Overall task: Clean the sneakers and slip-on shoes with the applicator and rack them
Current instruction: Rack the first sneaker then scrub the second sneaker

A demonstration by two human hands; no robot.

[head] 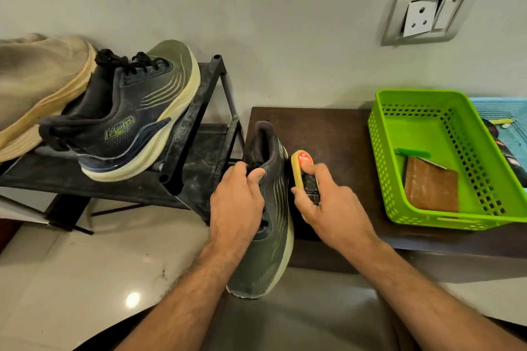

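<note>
**Dark olive sneaker held at the table's edge, applicator against its side**

Dark olive mesh and a cream sole: the held sneaker [265,225] points its toe toward the camera, overhanging the near edge of the brown table [328,134], heel over the tabletop. The left hand [236,202] grips it at the collar, thumb and fingers curled over the opening. The right hand [328,208] clamps the yellow sponge applicator [303,174] against the shoe's right side, fingers wrapped round its body.

The black rack [196,122] stands just left of the shoe, its corner post close to the left hand. On its top shelf the matching sneaker [134,117] rests tilted, beside a beige shoe [37,88] cut off by the frame's left edge. Bare tabletop lies between the right hand and the green basket [382,151].

The applicator's underside is hidden by the hand. A blue basket [502,111] is cropped at right, its contents unclear
</note>
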